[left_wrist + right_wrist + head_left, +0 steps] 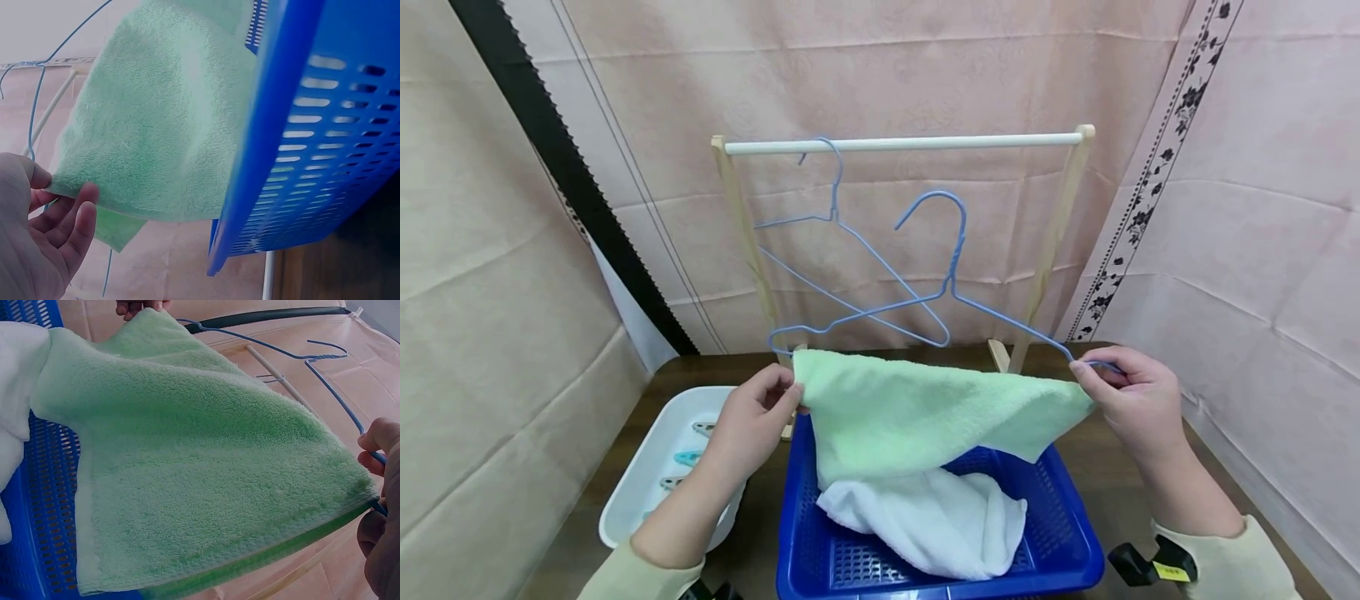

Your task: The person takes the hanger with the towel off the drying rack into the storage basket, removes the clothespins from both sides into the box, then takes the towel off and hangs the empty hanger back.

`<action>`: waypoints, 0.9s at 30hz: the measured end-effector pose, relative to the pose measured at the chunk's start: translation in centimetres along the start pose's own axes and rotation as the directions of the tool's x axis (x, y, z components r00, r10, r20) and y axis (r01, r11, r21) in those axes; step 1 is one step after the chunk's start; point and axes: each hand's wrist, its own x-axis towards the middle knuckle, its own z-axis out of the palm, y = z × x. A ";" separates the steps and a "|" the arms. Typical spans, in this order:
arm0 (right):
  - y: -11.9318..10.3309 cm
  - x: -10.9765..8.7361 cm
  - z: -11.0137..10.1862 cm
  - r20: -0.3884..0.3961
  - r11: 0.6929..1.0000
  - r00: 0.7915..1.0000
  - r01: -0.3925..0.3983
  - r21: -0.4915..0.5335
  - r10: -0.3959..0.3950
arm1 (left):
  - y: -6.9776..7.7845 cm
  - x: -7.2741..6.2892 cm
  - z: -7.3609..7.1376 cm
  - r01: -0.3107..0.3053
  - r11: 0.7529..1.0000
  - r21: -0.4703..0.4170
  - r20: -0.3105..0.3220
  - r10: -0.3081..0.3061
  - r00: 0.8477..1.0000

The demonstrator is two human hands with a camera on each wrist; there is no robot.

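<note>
A light green towel (917, 408) stretches between my hands, draped over the lower bar of a blue wire hanger (959, 237). My left hand (756, 425) pinches the towel's left upper corner; the left wrist view shows thumb and fingertips on its edge (75, 184). With the right hand (1142, 404) I grip the right end of the hanger, close to the towel's other corner. The hanger's hook points up, free of the rod. Below, a white towel (940, 525) lies in a blue basket (1078, 525), and the green towel's lower edge hangs against it.
Behind stands a wooden rack with a white rod (962, 142), from which a second blue hanger (837, 183) hangs at the left. A white tray (632, 467) holding several clips (688, 457) is left of the basket. Pale cloth walls (1262, 250) enclose the table.
</note>
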 end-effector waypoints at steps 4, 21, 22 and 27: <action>0.0 -0.2 -0.1 -0.005 1.000 1.000 -0.010 -0.016 0.010 | -0.2 -0.5 0.2 -0.007 1.000 0.028 0.016 0.006 1.000; 0.3 -0.2 0.1 0.016 1.000 1.000 -0.004 -0.025 0.004 | -1.7 -2.1 0.5 0.003 0.999 0.054 0.073 -0.006 0.997; 0.3 -0.2 0.0 0.015 1.000 1.000 -0.007 -0.030 0.007 | -1.8 -2.2 0.7 0.005 0.999 0.049 0.077 -0.009 0.997; 0.5 -0.2 -0.1 0.009 0.999 1.000 -0.022 -0.038 0.023 | -2.2 -2.7 1.2 0.014 0.998 0.063 0.086 -0.019 0.996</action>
